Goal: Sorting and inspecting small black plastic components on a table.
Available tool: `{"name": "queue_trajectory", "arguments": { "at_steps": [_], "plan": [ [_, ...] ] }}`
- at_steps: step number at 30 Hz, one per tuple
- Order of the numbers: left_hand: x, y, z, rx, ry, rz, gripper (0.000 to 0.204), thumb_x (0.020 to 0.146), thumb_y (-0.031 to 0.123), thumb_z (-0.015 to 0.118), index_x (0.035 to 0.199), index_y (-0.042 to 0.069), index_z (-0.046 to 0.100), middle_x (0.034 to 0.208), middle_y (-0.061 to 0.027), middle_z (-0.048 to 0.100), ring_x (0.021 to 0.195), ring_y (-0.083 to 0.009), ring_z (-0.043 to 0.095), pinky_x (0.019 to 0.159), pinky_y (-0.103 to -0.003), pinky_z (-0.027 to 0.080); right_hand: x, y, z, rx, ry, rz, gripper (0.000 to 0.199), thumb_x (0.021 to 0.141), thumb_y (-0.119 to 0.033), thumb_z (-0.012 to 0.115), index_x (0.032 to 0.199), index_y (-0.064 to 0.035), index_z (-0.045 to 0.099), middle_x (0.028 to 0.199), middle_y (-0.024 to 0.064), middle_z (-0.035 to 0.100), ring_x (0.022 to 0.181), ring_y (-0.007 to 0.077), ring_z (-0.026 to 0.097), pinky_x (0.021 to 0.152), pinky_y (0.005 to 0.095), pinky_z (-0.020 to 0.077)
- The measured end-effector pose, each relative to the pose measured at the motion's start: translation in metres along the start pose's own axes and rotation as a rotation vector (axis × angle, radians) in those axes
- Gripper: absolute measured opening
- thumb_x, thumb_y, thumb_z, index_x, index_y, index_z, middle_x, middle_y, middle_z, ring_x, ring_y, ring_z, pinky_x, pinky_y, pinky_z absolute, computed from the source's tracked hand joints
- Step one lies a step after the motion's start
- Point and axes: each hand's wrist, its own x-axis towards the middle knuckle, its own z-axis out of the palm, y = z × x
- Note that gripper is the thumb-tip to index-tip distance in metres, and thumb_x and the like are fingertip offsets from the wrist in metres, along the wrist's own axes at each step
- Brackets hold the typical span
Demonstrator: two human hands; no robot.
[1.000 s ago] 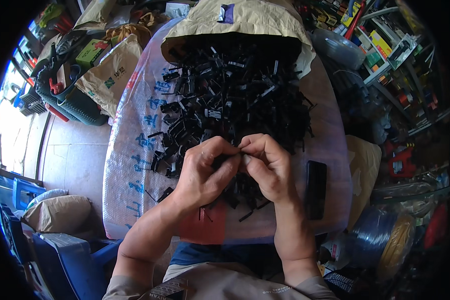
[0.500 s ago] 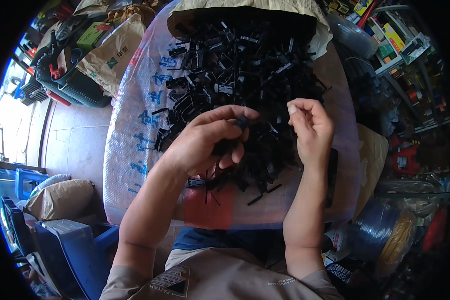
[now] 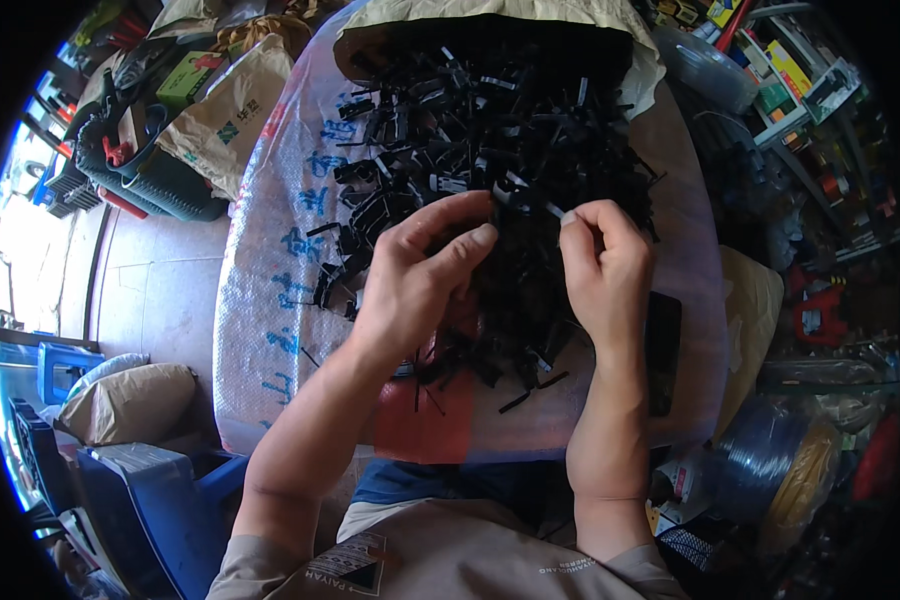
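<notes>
Head view: your right hand (image 3: 610,265) is pinched, thumb on forefinger, on the thin end of a black piece (image 3: 553,208), which is above the heap, between your two hands. Your left hand (image 3: 415,265) is just beside it, thumb and fingers parted by a narrow gap; the shaded palm side is too dark to read. Below both, a heap of black parts (image 3: 400,130) spills from the open mouth of a paper sack (image 3: 648,72) onto a plump white woven sack (image 3: 255,345). Flat dark slab (image 3: 662,350) by your right forearm, on the woven sack. Off left: teal container (image 3: 185,205) with mixed items in it, creased paper bag (image 3: 225,125) next to it, contents hidden. Right: spool in clear wrap (image 3: 770,455).
</notes>
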Motion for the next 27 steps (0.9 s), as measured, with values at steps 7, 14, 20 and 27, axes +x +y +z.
{"name": "queue_trajectory", "arguments": {
  "at_steps": [7, 14, 20, 27],
  "plan": [
    [-0.005, 0.001, 0.004, 0.082, 0.054, 0.203, 0.037, 0.095, 0.017, 0.065, 0.128, 0.002, 0.060, 0.090, -0.0007, 0.065, 0.074, -0.0043, 0.057, 0.062, -0.021, 0.048, -0.012, -0.017, -0.006, 0.336, -0.403, -0.002, 0.013, 0.091, -0.009, 0.065, 0.084, 0.0010, 0.060, 0.070, 0.0057, 0.058, 0.060, 0.0101, 0.053, 0.054, 0.0257, 0.0423],
    [-0.008, 0.004, -0.001, 0.453, -0.248, 0.372, 0.035, 0.091, 0.007, 0.062, 0.124, -0.006, 0.059, 0.097, -0.0210, 0.067, 0.090, -0.0315, 0.069, 0.077, -0.034, 0.053, -0.012, -0.011, -0.009, 0.330, -0.269, -0.086, 0.021, 0.088, -0.017, 0.073, 0.084, -0.0018, 0.059, 0.068, 0.0042, 0.058, 0.060, 0.0090, 0.053, 0.053, 0.0236, 0.0433],
    [-0.007, 0.002, -0.005, 0.568, -0.252, 0.496, 0.033, 0.086, 0.009, 0.065, 0.115, -0.004, 0.060, 0.084, -0.0161, 0.066, 0.073, -0.0272, 0.068, 0.066, -0.033, 0.053, -0.015, -0.011, -0.017, 0.424, -0.435, 0.041, 0.013, 0.090, -0.008, 0.069, 0.086, -0.0008, 0.059, 0.063, 0.0023, 0.057, 0.055, 0.0075, 0.051, 0.050, 0.0231, 0.0420],
    [-0.006, -0.001, -0.003, 0.661, -0.168, 0.598, 0.034, 0.078, 0.013, 0.069, 0.106, -0.004, 0.060, 0.074, -0.0143, 0.064, 0.066, -0.0273, 0.067, 0.062, -0.033, 0.052, -0.020, -0.013, -0.013, 0.469, -0.445, 0.022, 0.006, 0.085, 0.004, 0.065, 0.088, 0.0004, 0.060, 0.069, 0.0013, 0.059, 0.060, 0.0046, 0.053, 0.053, 0.0215, 0.0434]
  ]
}}
